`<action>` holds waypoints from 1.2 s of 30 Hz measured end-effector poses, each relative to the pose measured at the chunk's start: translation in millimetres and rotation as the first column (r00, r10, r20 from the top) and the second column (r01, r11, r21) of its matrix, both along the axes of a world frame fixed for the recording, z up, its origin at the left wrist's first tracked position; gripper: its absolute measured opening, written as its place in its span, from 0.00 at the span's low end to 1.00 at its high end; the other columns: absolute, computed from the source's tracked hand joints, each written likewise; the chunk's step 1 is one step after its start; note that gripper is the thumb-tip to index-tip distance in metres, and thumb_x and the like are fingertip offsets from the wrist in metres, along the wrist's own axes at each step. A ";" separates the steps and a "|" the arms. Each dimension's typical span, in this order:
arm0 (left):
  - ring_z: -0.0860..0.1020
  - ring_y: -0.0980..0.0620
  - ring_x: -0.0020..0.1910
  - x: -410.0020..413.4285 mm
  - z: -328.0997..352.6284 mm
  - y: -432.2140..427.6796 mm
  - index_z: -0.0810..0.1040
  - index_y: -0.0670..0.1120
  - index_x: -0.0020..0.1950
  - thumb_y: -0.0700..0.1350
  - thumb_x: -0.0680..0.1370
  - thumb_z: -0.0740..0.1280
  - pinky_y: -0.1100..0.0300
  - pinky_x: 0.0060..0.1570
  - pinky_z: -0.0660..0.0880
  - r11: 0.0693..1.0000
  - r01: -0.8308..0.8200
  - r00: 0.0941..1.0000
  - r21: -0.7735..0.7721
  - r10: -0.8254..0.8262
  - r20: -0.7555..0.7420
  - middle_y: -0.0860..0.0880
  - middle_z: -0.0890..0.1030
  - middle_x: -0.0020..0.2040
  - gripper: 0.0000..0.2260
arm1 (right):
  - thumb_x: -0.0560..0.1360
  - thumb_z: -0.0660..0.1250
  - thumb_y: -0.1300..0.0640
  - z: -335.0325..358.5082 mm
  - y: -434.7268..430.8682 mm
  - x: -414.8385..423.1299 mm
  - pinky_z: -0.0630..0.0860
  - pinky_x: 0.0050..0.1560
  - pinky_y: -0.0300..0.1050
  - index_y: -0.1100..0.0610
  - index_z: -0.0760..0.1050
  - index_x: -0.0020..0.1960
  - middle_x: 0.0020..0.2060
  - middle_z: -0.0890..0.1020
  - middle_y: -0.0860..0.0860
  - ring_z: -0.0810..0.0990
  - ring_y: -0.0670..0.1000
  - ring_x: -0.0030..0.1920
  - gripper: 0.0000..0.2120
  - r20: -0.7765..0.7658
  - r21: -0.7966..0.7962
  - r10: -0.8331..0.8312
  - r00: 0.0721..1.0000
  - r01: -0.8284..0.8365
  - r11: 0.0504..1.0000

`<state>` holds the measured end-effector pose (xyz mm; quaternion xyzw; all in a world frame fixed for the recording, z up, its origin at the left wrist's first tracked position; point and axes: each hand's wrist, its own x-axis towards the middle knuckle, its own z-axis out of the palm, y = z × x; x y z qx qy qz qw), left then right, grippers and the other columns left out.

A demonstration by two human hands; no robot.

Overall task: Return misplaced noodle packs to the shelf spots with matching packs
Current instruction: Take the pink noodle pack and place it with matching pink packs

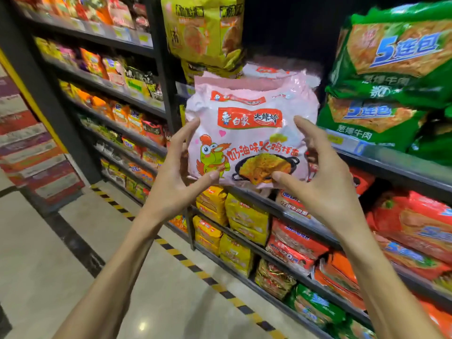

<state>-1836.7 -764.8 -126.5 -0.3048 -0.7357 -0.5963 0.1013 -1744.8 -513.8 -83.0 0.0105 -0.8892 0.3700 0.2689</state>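
Observation:
I hold a pink noodle pack upright in front of the shelves; it shows a green cartoon chicken and a pan of noodles. My left hand grips its left edge, thumb on the lower front and fingers spread up the side. On the pack's right edge is my right hand, with the thumb on the lower front, the index finger raised and the other fingers curled. Directly behind it, a matching pink pack lies on the shelf.
Green five-pack noodles are stacked to the right of the pink spot, yellow packs above left. Lower shelves carry yellow packs and red packs. A second shelf unit stands to the left, and hazard tape edges the floor.

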 end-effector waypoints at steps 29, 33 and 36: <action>0.74 0.58 0.55 -238.8 73.4 112.1 0.58 0.58 0.68 0.32 0.74 0.73 0.67 0.50 0.74 0.952 0.252 0.899 0.173 -0.164 -0.407 0.31 0.66 0.65 0.35 | 0.67 0.73 0.69 39.8 35.4 -167.6 0.78 0.39 0.50 0.41 0.58 0.76 0.62 0.71 0.50 0.74 0.46 0.49 0.46 -0.513 0.121 -0.361 0.778 0.483 0.867; 0.75 0.56 0.54 -256.6 64.8 126.0 0.56 0.53 0.66 0.27 0.72 0.71 0.67 0.51 0.74 0.961 0.226 0.899 0.160 -0.142 -0.415 0.39 0.67 0.62 0.35 | 0.66 0.70 0.72 25.4 45.1 -190.2 0.78 0.35 0.55 0.41 0.57 0.75 0.66 0.69 0.54 0.71 0.42 0.46 0.47 -0.511 0.061 -0.406 0.758 0.503 0.862; 0.76 0.50 0.57 -265.3 59.1 137.8 0.55 0.53 0.64 0.26 0.72 0.69 0.59 0.53 0.77 0.960 0.217 0.908 0.175 -0.133 -0.397 0.47 0.69 0.61 0.35 | 0.66 0.71 0.75 21.9 50.6 -204.2 0.77 0.36 0.51 0.38 0.55 0.74 0.65 0.68 0.55 0.69 0.42 0.44 0.50 -0.527 0.037 -0.418 0.740 0.511 0.859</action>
